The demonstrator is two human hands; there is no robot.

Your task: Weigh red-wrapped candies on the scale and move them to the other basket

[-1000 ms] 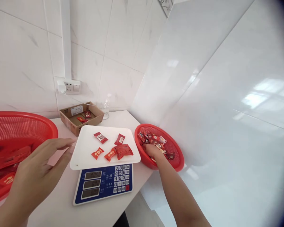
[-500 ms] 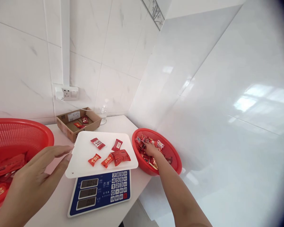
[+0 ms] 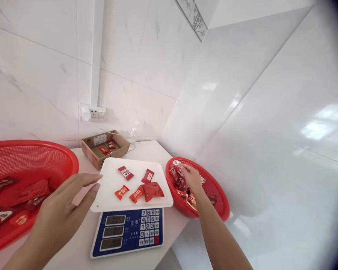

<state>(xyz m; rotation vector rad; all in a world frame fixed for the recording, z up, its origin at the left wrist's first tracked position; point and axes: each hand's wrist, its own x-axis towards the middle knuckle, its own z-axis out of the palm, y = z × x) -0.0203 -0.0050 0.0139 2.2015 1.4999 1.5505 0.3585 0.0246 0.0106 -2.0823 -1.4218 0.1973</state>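
My left hand (image 3: 60,208) is at the left rim of the white weighing tray (image 3: 107,197), thumb and fingers apart, fingertips at the edge. Several red wrapped candies lie on the tray, among them a white-labelled packet (image 3: 125,173) and a larger red packet (image 3: 153,191). Under the tray is a blue digital scale (image 3: 132,227) with lit-grey displays. My right hand (image 3: 193,178) reaches into the right red basket (image 3: 218,195), its fingers closed on a red candy packet (image 3: 176,163) with a white label, above the other candies there.
At the left stands a large red basket (image 3: 64,157) with red packets inside. A cardboard box (image 3: 97,159) holding a few candies sits behind the tray, near a clear plastic bottle (image 3: 133,134). Tiled walls and a socket (image 3: 94,113) bound the white table.
My right hand has lifted slightly from among the candies, and a white-labelled packet now shows at its fingertips. The view has shifted left; my left hand stays at the tray's edge.
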